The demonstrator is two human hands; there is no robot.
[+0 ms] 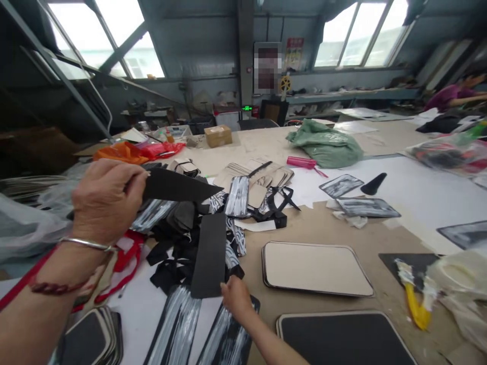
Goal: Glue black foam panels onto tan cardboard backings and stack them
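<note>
My left hand (110, 195) is raised at the left, its thumb and fingers pinching one end of a thin black sheet (178, 185) that points to the right. Lower down, my right hand (236, 299) pinches the bottom right corner of a black rectangular panel (210, 253) with rounded corners. Beneath this panel lie two dark panels, one a white-streaked panel (177, 324) and the other a similar streaked panel (232, 334) partly covered by my right forearm. Black scraps (173, 274) and patterned strips (236, 235) are heaped behind and beside the black panel.
Right of my hands sit a stack of beige panels (315, 268) and a black panel with a pale border (342, 337). A yellow-handled brush (416, 306) rests farther right. A green bag (325, 143) and a cardboard box (218, 136) stand farther back. Another person (452, 96) is at far right.
</note>
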